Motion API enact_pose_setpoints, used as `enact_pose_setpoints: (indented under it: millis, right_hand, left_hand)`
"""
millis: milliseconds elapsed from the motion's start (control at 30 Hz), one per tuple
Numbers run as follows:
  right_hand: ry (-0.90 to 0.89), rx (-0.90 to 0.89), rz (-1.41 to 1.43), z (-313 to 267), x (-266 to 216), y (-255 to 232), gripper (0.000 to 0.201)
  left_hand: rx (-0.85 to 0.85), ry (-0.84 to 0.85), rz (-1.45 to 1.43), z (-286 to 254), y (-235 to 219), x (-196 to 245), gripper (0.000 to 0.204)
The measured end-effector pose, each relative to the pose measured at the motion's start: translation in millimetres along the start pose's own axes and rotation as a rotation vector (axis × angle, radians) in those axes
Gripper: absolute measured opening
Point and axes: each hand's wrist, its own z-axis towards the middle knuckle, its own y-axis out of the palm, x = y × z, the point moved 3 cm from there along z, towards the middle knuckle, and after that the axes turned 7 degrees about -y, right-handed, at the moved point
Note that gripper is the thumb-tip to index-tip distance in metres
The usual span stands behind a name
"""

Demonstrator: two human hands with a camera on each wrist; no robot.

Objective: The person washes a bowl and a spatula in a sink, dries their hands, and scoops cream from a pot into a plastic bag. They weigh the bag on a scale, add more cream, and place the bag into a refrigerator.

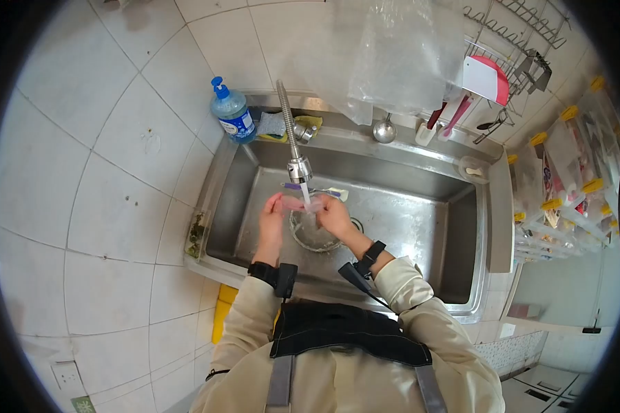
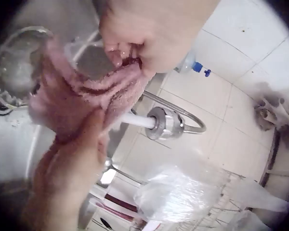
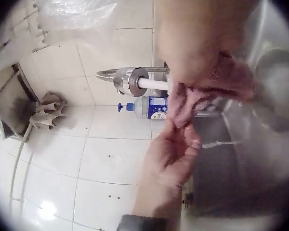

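Observation:
A wet pink cloth (image 1: 293, 203) is stretched between both hands under the running faucet (image 1: 300, 169). The left hand (image 1: 271, 224) grips one end with curled fingers; in the left wrist view that hand (image 2: 147, 36) holds a bunched edge of the cloth (image 2: 67, 101). My right hand (image 1: 335, 219) pinches the other end, its thumb lying on the fabric in the left wrist view. White water (image 3: 154, 84) runs onto the cloth (image 3: 183, 103) in the right wrist view. Below the hands, a round clear bowl (image 1: 317, 242) sits in the sink.
The steel sink (image 1: 413, 206) surrounds the hands. On its back ledge stand a blue soap bottle (image 1: 233, 113), a sponge (image 1: 272, 124) and a ladle (image 1: 385, 129). A purple-handled item (image 1: 334, 193) lies behind the bowl. Plastic bags (image 1: 406, 55) hang above.

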Motion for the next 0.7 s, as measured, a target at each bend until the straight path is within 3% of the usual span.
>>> enact_pose_setpoints:
  millis: [67,100,167,200,267,300,367,500,567,700]
  right_hand:
    - [-0.232,0.218,-0.468,-0.1,-5.6,-3.7,0.031]
    - [-0.232,0.219,-0.447,-2.6,-19.0,2.2,0.031]
    - [0.034,0.109,-0.211,-9.3,-40.8,-4.0,0.029]
    - [0.037,0.107,-0.214,-8.6,-33.5,-0.4,0.029]
    - [-0.057,-0.140,0.127,-3.7,-16.6,16.5,0.029]
    - [-0.053,-0.135,0.124,-6.5,-15.8,13.5,0.029]
    - [-0.005,-0.231,0.300,-13.8,-18.7,8.8,0.033]
    - [-0.101,-0.061,0.009,-30.2,-40.5,-2.9,0.041]
    - [-0.546,0.314,-0.339,-33.3,-41.4,-4.8,0.047]
    - [-0.433,0.148,-0.280,-23.2,-26.9,-13.6,0.045]
  left_hand:
    - [0.350,-0.098,-0.199,-11.3,10.5,-4.0,0.040]
    - [0.360,-0.097,-0.180,-21.6,7.3,7.1,0.040]
    - [-0.265,-0.452,-0.556,-30.9,36.7,12.8,0.034]
    - [-0.266,-0.454,-0.560,-31.8,43.9,10.7,0.034]
    - [-0.209,-0.348,-0.644,-30.3,54.2,12.2,0.032]
    - [-0.214,-0.352,-0.646,-27.0,56.2,4.1,0.032]
    - [-0.107,-0.174,-0.528,-14.7,55.3,-13.7,0.032]
    - [-0.042,-0.113,-0.441,-21.5,60.3,-4.2,0.030]
    - [-0.101,-0.082,-0.475,-24.7,56.2,5.1,0.029]
    - [-0.127,-0.041,-0.498,-29.1,49.0,14.7,0.030]
